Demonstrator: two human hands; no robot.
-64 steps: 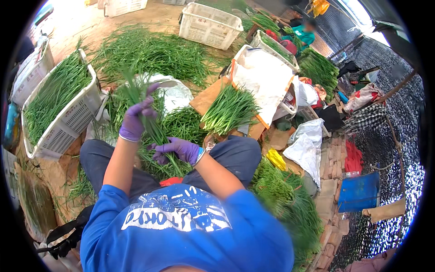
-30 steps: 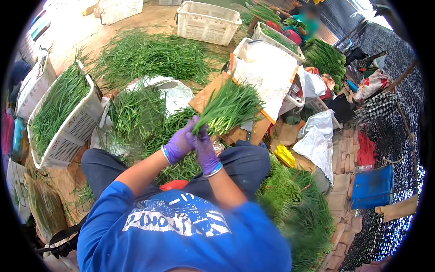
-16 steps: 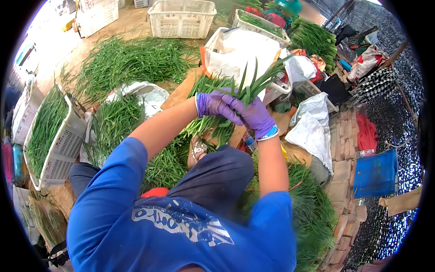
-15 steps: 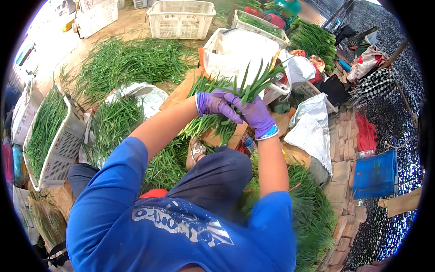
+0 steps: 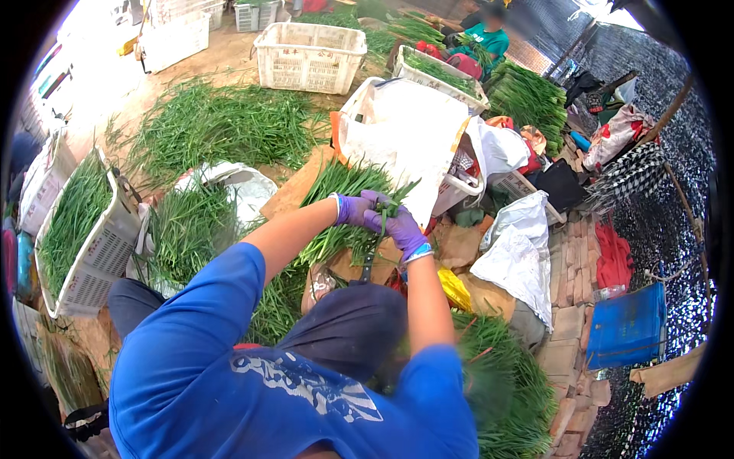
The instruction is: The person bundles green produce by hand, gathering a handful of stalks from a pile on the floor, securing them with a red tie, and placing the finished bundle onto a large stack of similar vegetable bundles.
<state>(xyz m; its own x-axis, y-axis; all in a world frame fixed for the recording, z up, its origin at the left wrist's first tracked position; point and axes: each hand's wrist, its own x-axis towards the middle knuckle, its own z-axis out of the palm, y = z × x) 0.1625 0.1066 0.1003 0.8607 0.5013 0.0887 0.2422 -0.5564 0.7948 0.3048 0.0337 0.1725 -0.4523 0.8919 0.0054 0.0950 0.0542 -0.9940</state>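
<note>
Here, both purple-gloved hands meet over the lap: left hand (image 5: 353, 209) and right hand (image 5: 401, 229) are closed around a thin bunch of long green chive stalks (image 5: 382, 208), held upright above the loose chive heap (image 5: 340, 206), apparently so the stalks gather evenly.

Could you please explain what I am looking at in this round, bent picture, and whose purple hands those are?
There is no machine here. The picture comes from a wide fisheye camera worn on a person's head, looking down, so straight edges bend near the rim. The blue shirt and forearms at the bottom belong to the wearer. Both hands wear purple gloves: the left hand and the right hand meet in a grip on a small bunch of green stalks. Below them lies a larger bundle of greens on cardboard. To the left stands a white basket full of greens; a white sack lies ahead, and another person sits far back.
</note>
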